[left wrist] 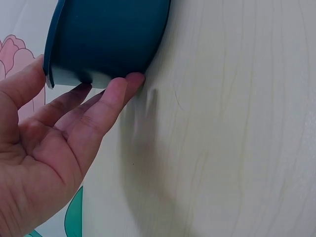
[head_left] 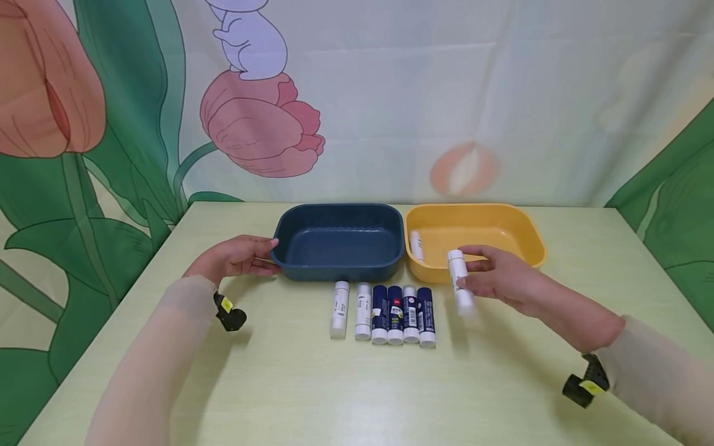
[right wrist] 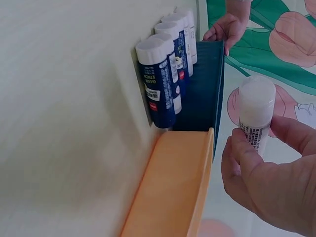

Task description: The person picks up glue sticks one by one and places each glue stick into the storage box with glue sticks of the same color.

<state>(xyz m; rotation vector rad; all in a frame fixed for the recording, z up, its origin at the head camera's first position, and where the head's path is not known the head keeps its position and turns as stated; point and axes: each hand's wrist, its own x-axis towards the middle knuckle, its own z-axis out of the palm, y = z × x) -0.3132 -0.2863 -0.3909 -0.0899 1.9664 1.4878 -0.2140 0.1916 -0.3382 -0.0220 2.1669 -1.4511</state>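
Right hand (head_left: 503,280) pinching a white plastic glue-stick tube (head_left: 457,267), left hand (head_left: 240,255) gripping a navy oblong plastic tub (head_left: 340,273) near far edge of pale table (head_left: 279,384).

Table (head_left: 312,396): stands before the backdrop (head_left: 385,130).
Left bin (head_left: 339,273) and right bin (head_left: 534,246): side by side at the table's rear.
Left hand (head_left: 242,255): at the left bin's left end, touching.
Glue sticks (head_left: 395,316), six: in a row before the left bin, the rightmost past the join.
Single stick (head_left: 416,246): inside the right bin, left end; flat or leaning, hard to tell.
Held stick (head_left: 457,272): in the right hand (head_left: 504,275), before the right bin.
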